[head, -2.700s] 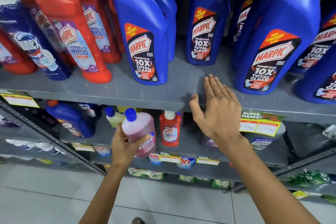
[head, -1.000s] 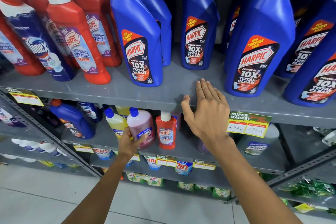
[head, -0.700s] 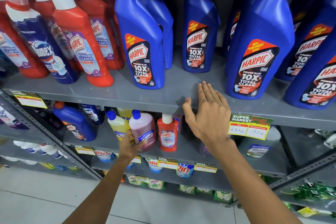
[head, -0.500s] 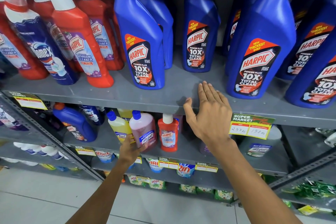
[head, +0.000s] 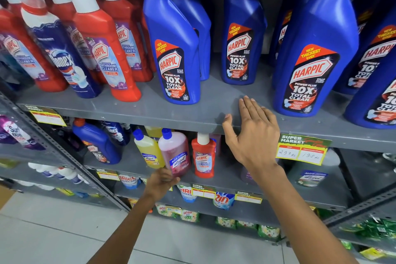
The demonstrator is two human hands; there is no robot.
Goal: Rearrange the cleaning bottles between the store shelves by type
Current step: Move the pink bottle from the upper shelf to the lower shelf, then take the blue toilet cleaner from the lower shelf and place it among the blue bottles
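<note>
A pink Lizol bottle with a blue cap stands on the lower grey shelf, between a yellow bottle and a small red Harpic bottle. My left hand is at the pink bottle's base, with fingers and thumb curled around its bottom. My right hand lies flat and open on the front edge of the upper shelf, holding nothing. Tall blue Harpic bottles fill the upper shelf's middle and right. Red Harpic bathroom cleaners and a dark blue Domex bottle stand at its left.
Another blue Harpic bottle sits further left on the lower shelf. A yellow-green price tag hangs on the upper shelf's edge, right of my right hand. Detergent packs fill the shelves below. Pale tiled floor lies underneath.
My left hand carried the pink bottle in and down onto the lower shelf beside the yellow bottle, then slid down to its base. My right hand stayed on the upper shelf's edge.
</note>
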